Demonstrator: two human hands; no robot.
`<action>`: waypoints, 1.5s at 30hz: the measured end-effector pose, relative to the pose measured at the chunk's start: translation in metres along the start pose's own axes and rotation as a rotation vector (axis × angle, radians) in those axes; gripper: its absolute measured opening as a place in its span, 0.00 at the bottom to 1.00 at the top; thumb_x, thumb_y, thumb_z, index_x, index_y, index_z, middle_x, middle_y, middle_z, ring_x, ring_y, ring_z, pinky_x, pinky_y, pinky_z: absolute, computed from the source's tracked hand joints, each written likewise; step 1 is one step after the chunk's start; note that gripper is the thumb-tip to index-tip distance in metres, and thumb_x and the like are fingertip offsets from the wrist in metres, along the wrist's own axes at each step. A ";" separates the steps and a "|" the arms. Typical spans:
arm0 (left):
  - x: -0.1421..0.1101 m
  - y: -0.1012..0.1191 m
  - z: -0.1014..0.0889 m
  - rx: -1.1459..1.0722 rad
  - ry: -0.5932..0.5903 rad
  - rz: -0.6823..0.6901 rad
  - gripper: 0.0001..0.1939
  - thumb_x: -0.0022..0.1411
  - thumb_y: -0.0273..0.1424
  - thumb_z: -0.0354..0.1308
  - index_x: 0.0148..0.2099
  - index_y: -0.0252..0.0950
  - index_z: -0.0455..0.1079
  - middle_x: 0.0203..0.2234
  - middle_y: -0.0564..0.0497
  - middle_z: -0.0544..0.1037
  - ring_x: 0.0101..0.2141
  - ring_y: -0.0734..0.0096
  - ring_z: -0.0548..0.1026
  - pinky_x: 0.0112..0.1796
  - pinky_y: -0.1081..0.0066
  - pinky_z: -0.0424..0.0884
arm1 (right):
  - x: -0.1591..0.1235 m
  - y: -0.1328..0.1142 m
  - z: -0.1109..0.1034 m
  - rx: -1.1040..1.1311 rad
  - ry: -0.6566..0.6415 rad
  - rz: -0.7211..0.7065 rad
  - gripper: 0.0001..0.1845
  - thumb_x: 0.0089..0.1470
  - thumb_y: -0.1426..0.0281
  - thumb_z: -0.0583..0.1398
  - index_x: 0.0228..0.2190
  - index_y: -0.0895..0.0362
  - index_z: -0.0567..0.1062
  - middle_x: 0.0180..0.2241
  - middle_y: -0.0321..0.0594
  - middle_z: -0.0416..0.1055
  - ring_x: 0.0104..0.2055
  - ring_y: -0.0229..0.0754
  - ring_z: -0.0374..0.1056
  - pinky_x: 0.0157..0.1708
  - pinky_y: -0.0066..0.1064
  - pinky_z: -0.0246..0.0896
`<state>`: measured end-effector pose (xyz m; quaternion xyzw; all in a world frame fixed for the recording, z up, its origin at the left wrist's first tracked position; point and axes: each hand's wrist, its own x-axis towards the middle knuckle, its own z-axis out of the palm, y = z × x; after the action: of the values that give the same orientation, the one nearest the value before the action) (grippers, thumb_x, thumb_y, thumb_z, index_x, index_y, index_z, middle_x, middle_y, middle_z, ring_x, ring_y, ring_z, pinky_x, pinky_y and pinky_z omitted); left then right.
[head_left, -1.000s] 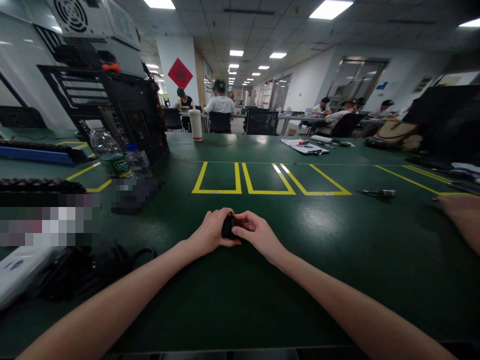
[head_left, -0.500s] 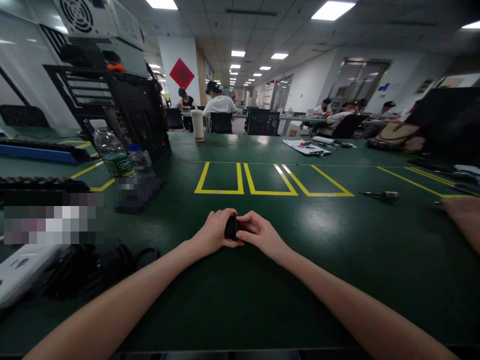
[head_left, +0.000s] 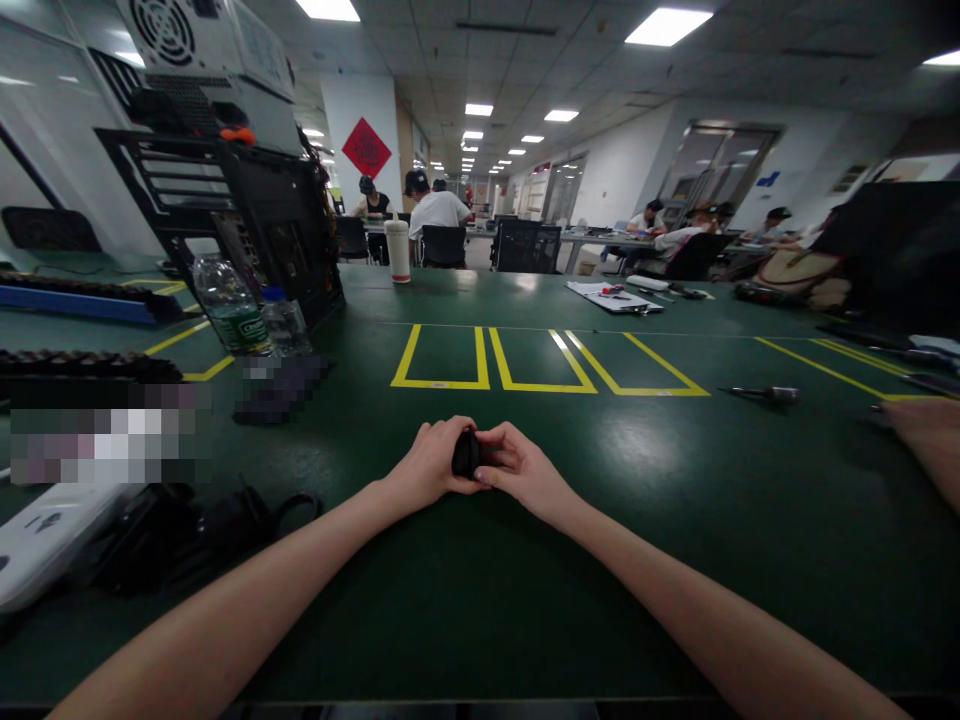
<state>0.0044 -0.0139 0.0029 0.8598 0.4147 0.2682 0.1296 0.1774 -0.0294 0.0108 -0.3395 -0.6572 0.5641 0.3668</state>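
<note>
Between my two hands, just above or on the green table [head_left: 480, 580], is a small black rounded object [head_left: 466, 455]; its exact kind cannot be made out. My left hand [head_left: 439, 460] is curled around its left side, thumb below and fingers over the top. From the right, the fingertips and thumb of my right hand [head_left: 517, 460] pinch its edge. Much of the object is hidden by the fingers. Beyond the hands, yellow tape outlines [head_left: 540, 387] mark the tabletop.
A screwdriver-like tool [head_left: 765, 393] lies to the right, near another person's hand [head_left: 930, 430]. On the left are a power strip [head_left: 45, 550], black cables [head_left: 232, 520], plastic bottles [head_left: 225, 300] and a computer case [head_left: 277, 210]. A clipboard [head_left: 615, 297] and white cup [head_left: 398, 252] stand farther back.
The view has shifted very slightly. Both hands keep the black object in nearly the same place, and it looks turned a little between the fingers.
</note>
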 end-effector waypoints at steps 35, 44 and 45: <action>-0.003 0.012 -0.015 -0.057 -0.077 0.015 0.27 0.46 0.38 0.60 0.47 0.37 0.54 0.40 0.48 0.66 0.38 0.62 0.66 0.38 0.64 0.61 | -0.003 -0.003 0.001 -0.134 -0.033 0.000 0.13 0.49 0.69 0.56 0.38 0.53 0.61 0.38 0.37 0.65 0.35 0.38 0.67 0.34 0.33 0.65; -0.004 0.005 -0.007 -0.039 -0.034 0.040 0.29 0.45 0.37 0.62 0.47 0.37 0.53 0.40 0.49 0.66 0.38 0.63 0.65 0.37 0.65 0.61 | -0.001 0.002 0.001 -0.100 -0.007 -0.020 0.09 0.49 0.69 0.55 0.35 0.54 0.62 0.34 0.35 0.64 0.35 0.37 0.66 0.34 0.31 0.64; -0.004 0.006 -0.009 -0.045 -0.046 0.039 0.29 0.45 0.37 0.61 0.47 0.37 0.53 0.40 0.48 0.66 0.38 0.63 0.65 0.38 0.65 0.61 | -0.001 0.002 0.001 -0.101 0.013 -0.025 0.09 0.49 0.69 0.56 0.35 0.54 0.62 0.34 0.35 0.64 0.35 0.37 0.66 0.33 0.31 0.64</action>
<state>0.0013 -0.0209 0.0118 0.8706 0.3887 0.2598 0.1532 0.1766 -0.0306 0.0081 -0.3529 -0.6868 0.5233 0.3603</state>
